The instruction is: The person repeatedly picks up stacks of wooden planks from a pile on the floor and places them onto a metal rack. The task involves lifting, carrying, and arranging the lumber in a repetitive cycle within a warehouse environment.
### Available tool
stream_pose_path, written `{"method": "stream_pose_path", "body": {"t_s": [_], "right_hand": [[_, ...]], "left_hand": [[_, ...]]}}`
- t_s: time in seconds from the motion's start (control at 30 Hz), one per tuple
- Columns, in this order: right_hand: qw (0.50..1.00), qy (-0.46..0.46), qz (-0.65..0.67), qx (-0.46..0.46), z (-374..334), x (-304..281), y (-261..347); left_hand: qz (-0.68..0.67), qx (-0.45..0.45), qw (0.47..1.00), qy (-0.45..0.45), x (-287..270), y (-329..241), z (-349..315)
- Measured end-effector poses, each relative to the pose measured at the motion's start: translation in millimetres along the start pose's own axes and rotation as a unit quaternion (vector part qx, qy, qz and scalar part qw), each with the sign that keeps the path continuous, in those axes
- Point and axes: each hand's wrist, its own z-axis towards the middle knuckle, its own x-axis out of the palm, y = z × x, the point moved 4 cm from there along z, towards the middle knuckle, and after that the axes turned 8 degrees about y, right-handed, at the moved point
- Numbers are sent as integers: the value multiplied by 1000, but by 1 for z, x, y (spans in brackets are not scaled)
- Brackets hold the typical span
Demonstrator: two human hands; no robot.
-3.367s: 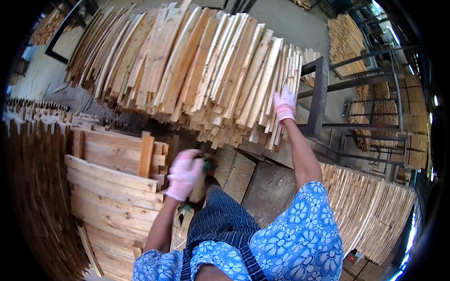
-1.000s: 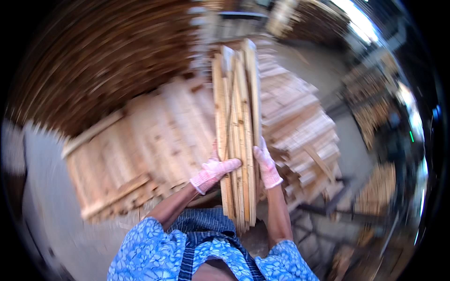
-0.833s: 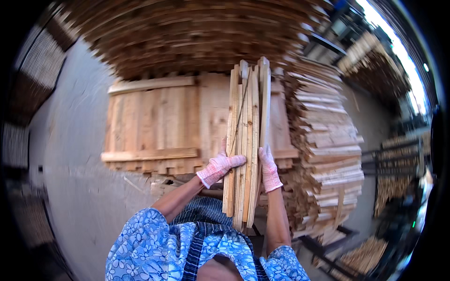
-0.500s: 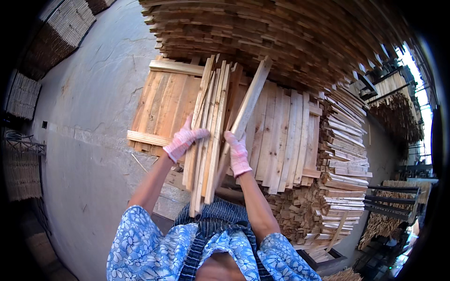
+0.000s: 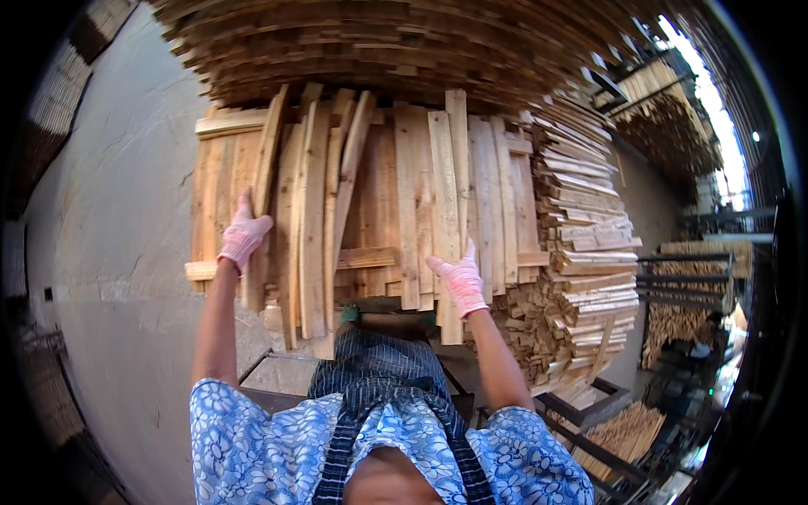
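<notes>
Both my hands wear pink-and-white gloves. At the left, my left hand (image 5: 244, 231) is closed on the side of a narrow wooden slat (image 5: 271, 151), its thumb across it and its other fingers partly hidden. My right hand (image 5: 461, 282) straddles a pale wooden slat (image 5: 443, 181) at its near part, thumb on one side and fingers on the other. Between my hands several loose slats (image 5: 314, 185) lie spread and slightly tilted. They rest on a layer of side-by-side boards with crosspieces (image 5: 366, 257) showing beneath.
A tall stack of boards (image 5: 379, 50) rises along the far side. To the right stands a pile of slats (image 5: 589, 244) with uneven ends. A dark metal frame (image 5: 589, 408) is at the lower right. Concrete floor (image 5: 126, 210) stretches along the left, with more stacks beyond.
My hands have moved apart. The slats bunched between them are now spread across the boards, some at the left and others at the right. The view has shifted to the right.
</notes>
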Motion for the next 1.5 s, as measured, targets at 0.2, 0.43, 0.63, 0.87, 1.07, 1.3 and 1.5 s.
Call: {"method": "stream_pose_path", "body": {"t_s": [0.2,0.43,0.63,0.87,1.07,1.3,1.5], "right_hand": [[997,-43,-55,32,45,-159,-89],[936,-30,-330,118,144,-239,-109],[946,-76,-301,-94,163,-234,-128],[952,-33,-247,-176,169,-190,-136],[951,6,-227,-212,160,-198,-122],[925,-46,-191,-325,81,-110,-56],[874,-52,-440,-200,94,-18,-37]], "left_hand": [[126,-91,987,-29,-29,-40,-14],[-179,40,981,-54,-53,-67,-80],[-299,38,949,89,107,-144,-141],[-119,-59,977,168,346,-189,-75],[-221,-45,963,149,321,-184,-84],[-169,-11,984,58,273,-132,-124],[-184,43,981,40,309,-166,-109]]}}
